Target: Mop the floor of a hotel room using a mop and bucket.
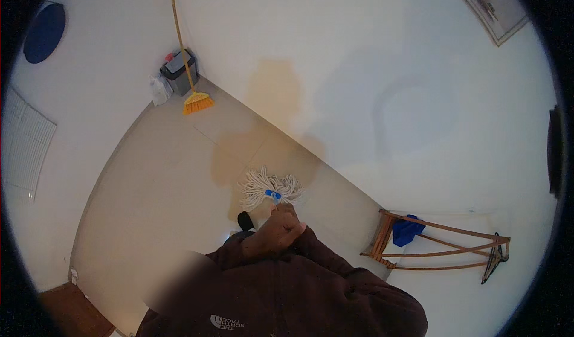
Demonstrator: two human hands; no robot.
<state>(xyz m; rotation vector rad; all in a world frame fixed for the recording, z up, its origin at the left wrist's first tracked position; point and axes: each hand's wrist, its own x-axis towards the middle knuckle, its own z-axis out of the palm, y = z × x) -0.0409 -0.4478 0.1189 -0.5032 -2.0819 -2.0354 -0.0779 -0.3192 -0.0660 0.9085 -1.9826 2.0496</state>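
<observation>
A string mop with a white cotton head [255, 186] and a blue clamp [273, 194] rests on the tiled floor before me. Only a short piece of its handle shows; the hands and the foreshortened view cover the rest. My left hand [269, 238] is closed around the handle, nearest the camera. Beyond it, partly covered, my right hand [285, 210] also grips the handle, close to the clamp in the picture. Dark maroon sleeves cover both arms. A black-clad foot [245, 221] shows just left of the hands.
A yellow broom [198, 103] leans in the corner before a grey bin [180, 82] and a white plastic bag [160, 89]. On the right, a wooden folding rack [444, 254] holds a blue cloth [407, 230] and dark hangers [494, 258]. Brown wood [76, 310] lies lower left.
</observation>
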